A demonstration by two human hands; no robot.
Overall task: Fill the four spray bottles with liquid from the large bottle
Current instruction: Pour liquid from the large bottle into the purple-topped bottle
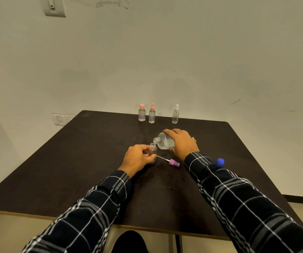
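Note:
My left hand [137, 157] grips a small clear spray bottle [153, 151] with no cap, upright on the dark table [92, 161]. My right hand [181, 143] holds the large clear bottle [163, 141] tilted on its side, its open mouth just above the small bottle's neck. A purple spray head with its white tube [172, 162] lies on the table between my hands. Three more spray bottles stand at the far edge: two with pink caps [142, 113] [152, 114] and one with a white cap [175, 115].
A blue cap [220, 161] lies on the table to the right, partly behind my right sleeve. A pale wall stands just behind the table's far edge. The table's near edge runs below my forearms.

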